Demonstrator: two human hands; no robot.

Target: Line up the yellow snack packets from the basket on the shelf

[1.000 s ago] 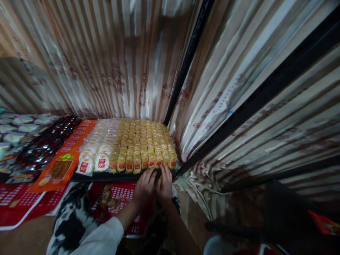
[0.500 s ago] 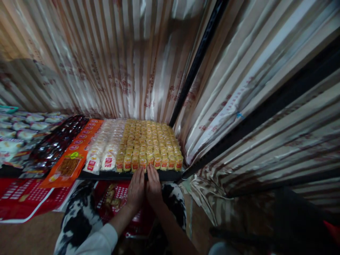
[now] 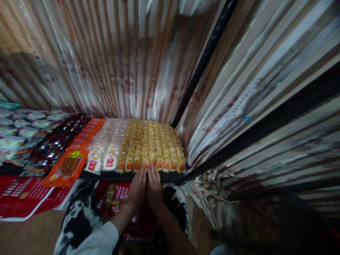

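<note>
Rows of small yellow wrapped snack cakes [image 3: 152, 141] stand packed together at the right end of a black shelf [image 3: 170, 177]. My left hand [image 3: 137, 187] and my right hand [image 3: 154, 187] lie side by side at the shelf's front edge. Both have their fingers stretched forward, with the tips against the front cakes near the middle of the block. Neither hand is wrapped around a cake. Just left of the yellow block are two rows of white round packets [image 3: 109, 161] with red labels.
An orange snack bag [image 3: 69, 163] overhangs the shelf front, beside dark shiny packets [image 3: 57, 143] and white packets [image 3: 28, 131]. Below, a red basket [image 3: 120, 193] holds a few gold-wrapped pieces between my knees. Another red basket [image 3: 25, 198] is at left. Striped curtain [image 3: 119, 63] and black posts enclose the shelf.
The view has shifted slightly, so the shelf and curtain sit a little differently in the picture. Both hands stay at the front of the yellow cakes, fingers still extended.
</note>
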